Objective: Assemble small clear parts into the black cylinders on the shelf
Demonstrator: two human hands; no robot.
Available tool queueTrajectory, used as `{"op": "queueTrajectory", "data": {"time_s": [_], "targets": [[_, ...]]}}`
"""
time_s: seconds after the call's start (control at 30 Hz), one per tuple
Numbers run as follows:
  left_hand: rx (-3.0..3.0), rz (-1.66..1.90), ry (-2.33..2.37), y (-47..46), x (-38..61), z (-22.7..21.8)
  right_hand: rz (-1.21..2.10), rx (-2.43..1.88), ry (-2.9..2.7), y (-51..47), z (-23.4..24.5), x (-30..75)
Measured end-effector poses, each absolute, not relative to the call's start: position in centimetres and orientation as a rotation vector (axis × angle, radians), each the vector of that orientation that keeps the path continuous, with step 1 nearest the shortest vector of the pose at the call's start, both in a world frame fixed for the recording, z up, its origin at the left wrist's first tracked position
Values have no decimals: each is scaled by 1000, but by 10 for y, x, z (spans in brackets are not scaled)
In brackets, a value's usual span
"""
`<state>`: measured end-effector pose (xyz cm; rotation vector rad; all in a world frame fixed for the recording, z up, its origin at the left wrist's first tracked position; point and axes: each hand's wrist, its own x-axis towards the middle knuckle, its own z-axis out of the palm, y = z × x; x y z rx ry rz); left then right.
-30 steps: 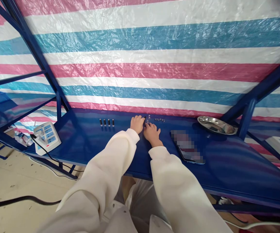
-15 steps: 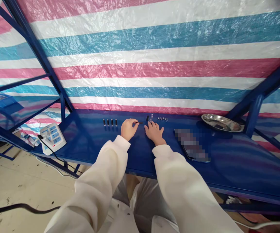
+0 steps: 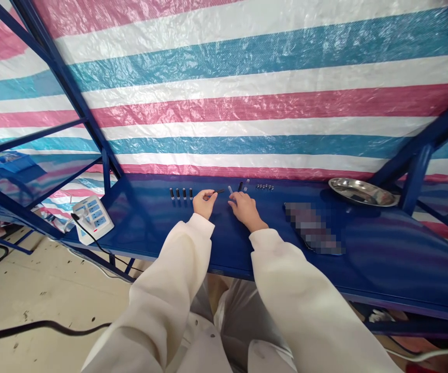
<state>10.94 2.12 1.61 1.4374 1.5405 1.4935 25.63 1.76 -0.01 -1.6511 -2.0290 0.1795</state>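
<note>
My left hand pinches a thin black tube between thumb and fingertips, its free end pointing right. Across a small gap, my right hand has its fingers closed on a small clear tube that slants up from the fingertips. Just behind the right hand are another black tube and clear pieces. Left of my left hand, several black tubes with pale ends form a row. To the right sits a row of small shiny metal parts.
On the blue table, a white power strip with a black cable lies at the left edge. A pixelated dark flat object lies right of my right arm. A shiny metal dish stands at the back right, near the blue frame post.
My right hand has gone from spread fingers over the clear pieces to gripping one clear tube, held nearer the left hand. My left hand still holds the black tube. The view has shifted slightly.
</note>
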Motion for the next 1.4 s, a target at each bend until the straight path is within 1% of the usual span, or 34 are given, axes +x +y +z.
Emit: {"op": "queueTrajectory", "data": {"time_s": [0.2,0.3,0.47,0.93,1.07,1.2,1.4], "targets": [[1375,1529,1492,22,109,14,314,-1404,-1595,22,0,258],[1350,1553,1463,24,108,11,382,-1281,-1493,23,-2,258],[1311,1590,1416,28,107,6,457,-1152,-1451,24,-4,256],[1247,1614,1361,28,107,7,563,-1050,-1386,27,-3,259],[1173,1603,1234,27,107,10,679,-977,-1317,32,-4,262],[1098,1515,1103,26,108,13,854,-880,-1215,32,-3,262],[1153,1444,1042,20,112,18,1012,-842,-1237,24,1,253]]}}
